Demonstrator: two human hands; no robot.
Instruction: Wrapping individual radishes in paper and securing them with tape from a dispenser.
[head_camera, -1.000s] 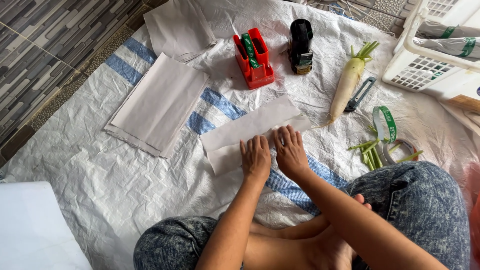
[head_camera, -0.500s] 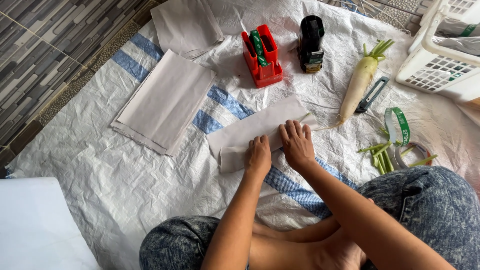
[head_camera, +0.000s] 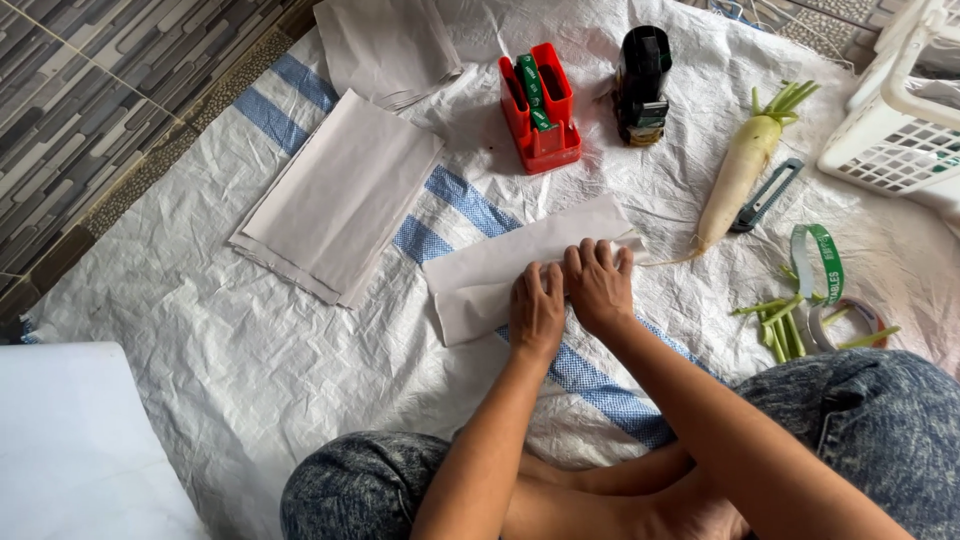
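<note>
Both my hands press side by side on a long roll of grey-white paper (head_camera: 500, 270) lying on the white woven sheet (head_camera: 240, 370) in front of my knees. My left hand (head_camera: 537, 308) lies flat on the roll's near edge. My right hand (head_camera: 598, 285) curls its fingers over the roll's right part. What is inside the roll is hidden. A white radish (head_camera: 738, 175) with cut green stalks lies apart to the right.
A stack of paper sheets (head_camera: 340, 200) lies to the left, more paper (head_camera: 385, 45) behind it. A red tape dispenser (head_camera: 540, 105), a black dispenser (head_camera: 640, 85), a utility knife (head_camera: 765, 195), green tape (head_camera: 820, 262), cut stalks (head_camera: 780, 325) and a white basket (head_camera: 900, 130) surround the spot.
My hands stay on the paper roll and have shifted slightly forward over it. The camera has moved a little, so everything sits somewhat further right and lower.
</note>
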